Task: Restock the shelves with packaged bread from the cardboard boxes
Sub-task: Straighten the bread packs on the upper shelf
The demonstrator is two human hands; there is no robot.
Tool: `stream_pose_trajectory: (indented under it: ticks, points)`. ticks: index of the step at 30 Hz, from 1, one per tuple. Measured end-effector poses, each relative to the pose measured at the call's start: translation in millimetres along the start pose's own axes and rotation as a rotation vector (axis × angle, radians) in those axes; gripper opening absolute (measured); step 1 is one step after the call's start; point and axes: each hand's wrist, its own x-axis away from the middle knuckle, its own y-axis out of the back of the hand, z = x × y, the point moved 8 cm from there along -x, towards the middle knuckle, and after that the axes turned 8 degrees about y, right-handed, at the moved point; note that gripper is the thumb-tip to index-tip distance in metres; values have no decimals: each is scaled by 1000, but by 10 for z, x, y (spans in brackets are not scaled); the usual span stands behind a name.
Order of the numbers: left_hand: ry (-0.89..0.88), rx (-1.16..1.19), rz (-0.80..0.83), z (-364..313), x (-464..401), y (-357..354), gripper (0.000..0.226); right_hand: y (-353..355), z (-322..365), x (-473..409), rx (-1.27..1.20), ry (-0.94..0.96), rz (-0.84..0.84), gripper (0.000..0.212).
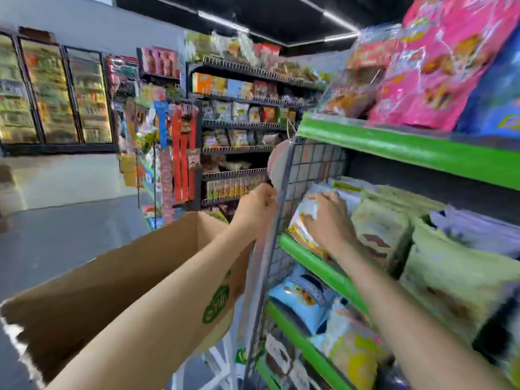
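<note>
Right hand [327,220] fingers clasp a bread packet [302,223] on the middle shelf [315,263] at three o'clock, left hand [257,205] pinching the wire side panel [306,164]; seat packet fully behind lip, upright.

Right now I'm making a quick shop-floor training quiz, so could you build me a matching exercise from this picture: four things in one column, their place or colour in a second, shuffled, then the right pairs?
Things:
1. left hand
2. right hand
3. cardboard box
4. pink bags

Places:
A. on the top shelf, upper right
B. at the edge of the wire grid end panel
C. on a bread packet at the end of the middle shelf
D. open, low on the left, under the left forearm

Pairs: 1-B, 2-C, 3-D, 4-A
</note>
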Motion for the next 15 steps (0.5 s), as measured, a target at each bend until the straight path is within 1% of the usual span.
stream_pose_trajectory:
  ticks: [3,5,7,9,11,13,15]
  points:
    - [-55,-192,201,-287,-141,-224,45,205,-307,-88,103,-86,99,54]
    - [-105,-312,285,-417,-247,-401,65,267,-481,-130,204,-102,152,62]
    - [-156,-404,353,-507,-326,-636,87,247,-664,-159,259,-137,207,63]
    - [-215,-479,394,-570,-355,-884,104,223,-811,-214,301,-150,247,65]
    - [-266,-538,410,-571,-399,-1093,117,205,-914,-326,353,-134,280,71]
    - [-305,-670,401,-492,-460,-1273,128,168,-971,-464,406,-104,329,81]
    - [-335,-791,373,-381,-529,-1430,136,89,-1008,-604,447,-85,367,86]
